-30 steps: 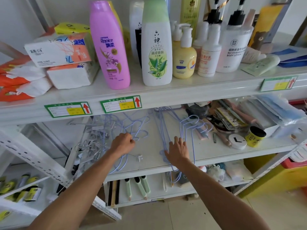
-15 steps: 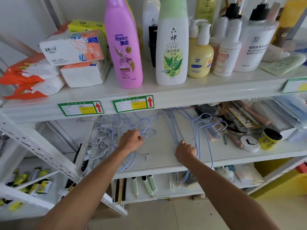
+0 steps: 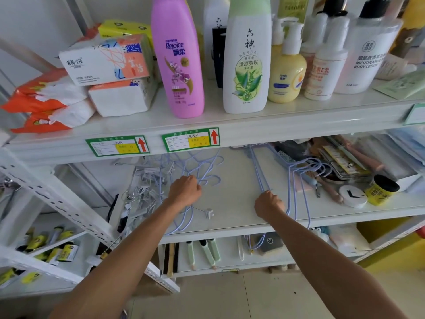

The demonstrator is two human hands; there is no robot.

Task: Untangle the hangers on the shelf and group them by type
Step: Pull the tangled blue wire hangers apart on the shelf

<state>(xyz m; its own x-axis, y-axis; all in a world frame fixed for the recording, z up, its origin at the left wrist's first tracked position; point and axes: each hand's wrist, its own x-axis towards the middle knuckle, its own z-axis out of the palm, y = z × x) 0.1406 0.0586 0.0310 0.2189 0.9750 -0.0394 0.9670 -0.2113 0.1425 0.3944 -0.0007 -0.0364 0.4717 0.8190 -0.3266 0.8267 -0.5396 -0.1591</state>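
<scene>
Head: yellow jar (image 3: 381, 191) near blue hangers (image 3: 261, 180)

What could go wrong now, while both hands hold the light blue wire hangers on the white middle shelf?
The left hand grips tangled light blue wire hangers that mesh with the silver metal clip hangers; a pull may drag those off the white shelf.
The hooks of the right hand's blue hanger bunch lie among the clutter; pulling may sweep small items down.

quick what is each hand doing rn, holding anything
Left hand: closed, gripping a blue hanger in the tangled pile.
Right hand: closed, gripping the stacked blue hangers.
</scene>
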